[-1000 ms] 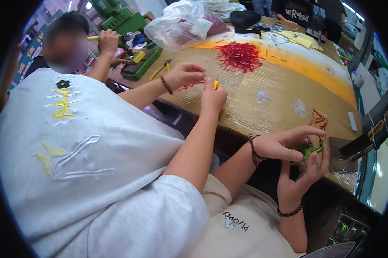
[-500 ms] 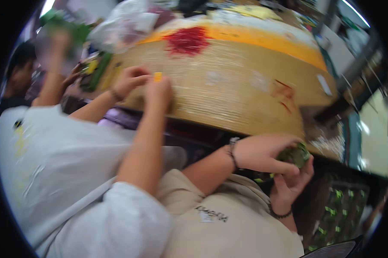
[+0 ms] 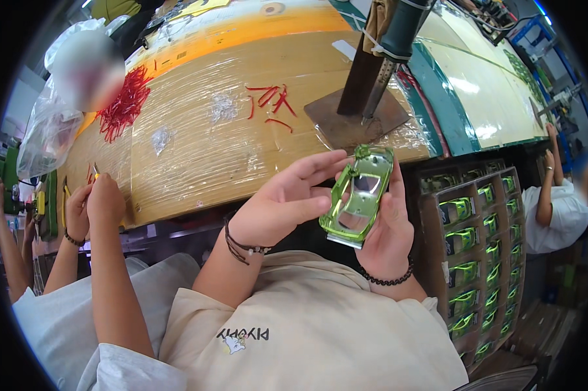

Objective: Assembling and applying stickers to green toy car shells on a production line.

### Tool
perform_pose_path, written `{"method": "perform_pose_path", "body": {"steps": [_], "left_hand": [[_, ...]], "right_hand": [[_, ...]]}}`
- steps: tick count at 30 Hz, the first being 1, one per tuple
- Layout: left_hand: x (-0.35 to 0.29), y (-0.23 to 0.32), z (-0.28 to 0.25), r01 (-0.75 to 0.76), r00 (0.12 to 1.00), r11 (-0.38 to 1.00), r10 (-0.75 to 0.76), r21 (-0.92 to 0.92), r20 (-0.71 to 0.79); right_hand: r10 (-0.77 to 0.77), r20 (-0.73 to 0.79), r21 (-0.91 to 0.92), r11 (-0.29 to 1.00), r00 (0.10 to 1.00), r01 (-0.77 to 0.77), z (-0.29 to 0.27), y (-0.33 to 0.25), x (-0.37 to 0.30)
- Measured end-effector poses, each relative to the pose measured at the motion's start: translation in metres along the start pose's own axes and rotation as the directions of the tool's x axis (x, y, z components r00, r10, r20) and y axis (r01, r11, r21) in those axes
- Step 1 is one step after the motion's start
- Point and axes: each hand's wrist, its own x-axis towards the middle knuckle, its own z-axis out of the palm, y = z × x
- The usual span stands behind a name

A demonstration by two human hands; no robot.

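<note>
A green toy car (image 3: 358,199) sits in the person's hands, in front of the worktop (image 3: 196,153). The right hand (image 3: 388,238) cups it, its grip curled around the side; the left hand's (image 3: 284,199) grip closes loosely on the opposite flank. Red strips (image 3: 268,96) lie beyond; a compartmented tray (image 3: 437,241) of green cars (image 3: 462,240) stands rightward.

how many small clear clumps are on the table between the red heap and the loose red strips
2: one clear clump nearer the red heap, a second clump nearer the loose red strips. Neither looks hidden.
</note>
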Motion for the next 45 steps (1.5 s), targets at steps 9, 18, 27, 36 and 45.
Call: {"method": "perform_pose_path", "body": {"steps": [9, 18, 27, 36, 45], "left_hand": [[0.006, 0.000, 0.008, -0.135, 0.991, 0.942, 0.131, -0.307, -0.033], [0.010, -0.002, 0.016, -0.199, 0.978, 0.948, 0.175, -0.248, -0.116], [0.010, 0.002, 0.020, -0.222, 0.972, 0.953, 0.198, -0.206, -0.130], [0.007, 0.015, 0.036, -0.192, 0.954, 0.973, 0.154, -0.131, -0.257], [0.002, 0.014, 0.031, -0.169, 0.953, 0.981, 0.140, -0.090, -0.268]], "right_hand": [[0.044, 0.098, 0.143, 0.988, 0.994, -0.058, 0.000, -0.002, 0.032], [0.053, 0.140, 0.216, 0.973, 0.989, -0.083, 0.000, 0.000, 0.038], [0.071, 0.130, 0.247, 0.964, 0.989, -0.102, 0.009, -0.004, 0.039], [0.050, 0.185, 0.350, 0.930, 0.982, -0.113, 0.023, -0.011, 0.036], [0.070, 0.207, 0.312, 0.941, 0.976, -0.134, 0.015, -0.003, 0.036]]}}
